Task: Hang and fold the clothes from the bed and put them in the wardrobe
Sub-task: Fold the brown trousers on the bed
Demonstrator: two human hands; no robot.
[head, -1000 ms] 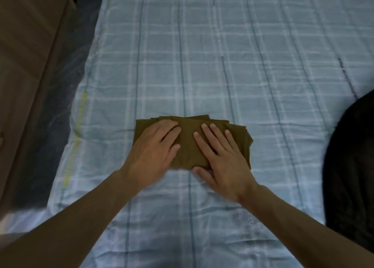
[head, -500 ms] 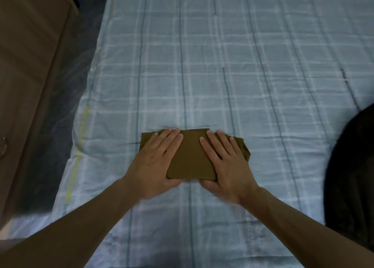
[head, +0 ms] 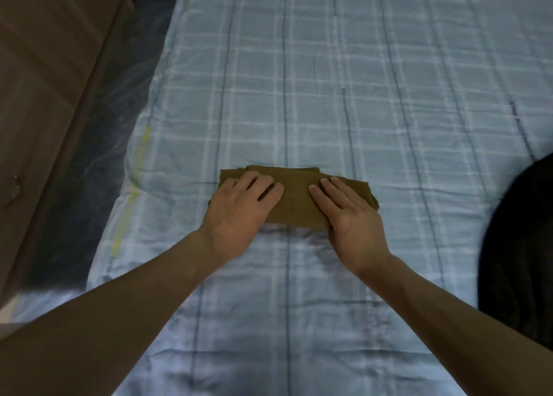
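Note:
A folded olive-brown garment (head: 294,199) lies flat on the light blue plaid bed (head: 329,81), near its front middle. My left hand (head: 242,208) presses on the garment's left part with straight fingers. My right hand (head: 348,216) presses flat on its right part, fingers pointing away from me. Only the middle strip and the far edge of the garment show between and beyond the hands.
A dark garment (head: 520,246) lies at the bed's right edge. A brown wooden wardrobe (head: 45,81) stands on the left, across a narrow dark floor gap (head: 98,162). The far part of the bed holds only the sheet.
The garment has become a narrower, flatter strip under my hands. Both hands have stayed on top of it, sliding slightly outward and pressing it down.

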